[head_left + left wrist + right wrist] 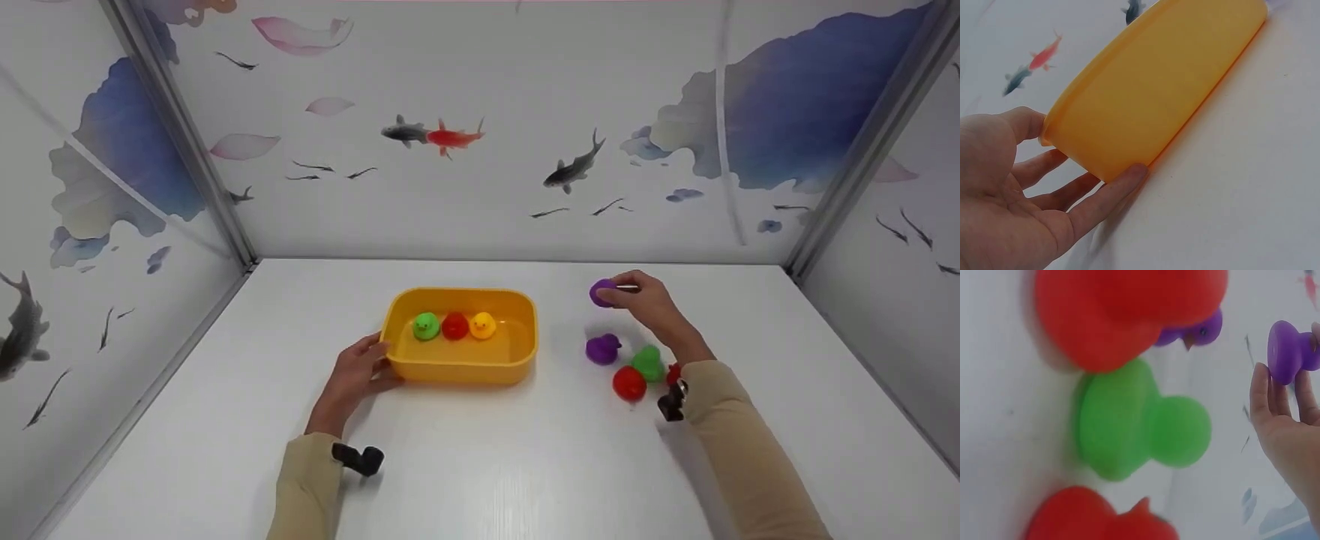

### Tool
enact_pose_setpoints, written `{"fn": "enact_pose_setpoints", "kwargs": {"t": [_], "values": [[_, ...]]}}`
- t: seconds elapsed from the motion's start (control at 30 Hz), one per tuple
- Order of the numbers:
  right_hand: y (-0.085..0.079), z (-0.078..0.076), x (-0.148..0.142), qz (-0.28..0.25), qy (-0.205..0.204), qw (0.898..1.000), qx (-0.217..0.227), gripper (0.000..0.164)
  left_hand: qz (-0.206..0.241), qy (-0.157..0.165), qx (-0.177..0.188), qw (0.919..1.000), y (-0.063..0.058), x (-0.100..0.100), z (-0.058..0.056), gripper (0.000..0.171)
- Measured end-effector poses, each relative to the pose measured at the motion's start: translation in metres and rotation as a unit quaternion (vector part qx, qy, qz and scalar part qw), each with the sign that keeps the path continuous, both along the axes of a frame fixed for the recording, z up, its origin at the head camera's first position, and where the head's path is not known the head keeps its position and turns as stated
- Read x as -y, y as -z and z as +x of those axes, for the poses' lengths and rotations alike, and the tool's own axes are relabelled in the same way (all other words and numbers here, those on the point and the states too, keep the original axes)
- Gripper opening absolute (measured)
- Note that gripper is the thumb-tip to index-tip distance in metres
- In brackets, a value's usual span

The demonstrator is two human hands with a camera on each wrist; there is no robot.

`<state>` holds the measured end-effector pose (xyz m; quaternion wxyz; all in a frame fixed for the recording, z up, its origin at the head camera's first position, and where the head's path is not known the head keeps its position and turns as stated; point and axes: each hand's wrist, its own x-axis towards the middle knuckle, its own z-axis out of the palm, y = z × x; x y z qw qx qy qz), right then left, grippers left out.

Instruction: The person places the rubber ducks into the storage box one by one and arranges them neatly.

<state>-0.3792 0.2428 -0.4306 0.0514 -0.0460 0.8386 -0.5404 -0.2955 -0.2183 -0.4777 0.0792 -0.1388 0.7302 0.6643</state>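
Observation:
At the left end of a yellow plastic basin (pixel 461 373), my left hand (pixel 355 375) holds on, its thumb at the rim and its fingers against the end wall and lower edge. Inside the basin, a green rubber duck (pixel 426 326), a red one (pixel 454 326) and a yellow one (pixel 483 325) sit in a row. Above the table on the right, my right hand (pixel 649 304) pinches a purple rubber duck (pixel 1285 353) between thumb and fingers. Below that hand are another purple duck (pixel 602 349), a green duck (pixel 648 364) and a red duck (pixel 629 384).
A further red duck (pixel 673 373) is partly hidden by the right sleeve. White panels printed with fish and petals enclose the white table (pixel 480 465) at the back and both sides. Black wrist mounts (pixel 360 459) sit on both cuffs.

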Motion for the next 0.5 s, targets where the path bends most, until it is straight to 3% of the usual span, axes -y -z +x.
{"fn": "enact_pose_setpoints", "kwargs": {"t": [0.5], "values": [[-0.024,0.012,0.043,-0.029,-0.027,0.999,0.007,0.06,0.011,0.011,-0.009,0.9998,-0.002,0.001,0.002,0.052]]}}
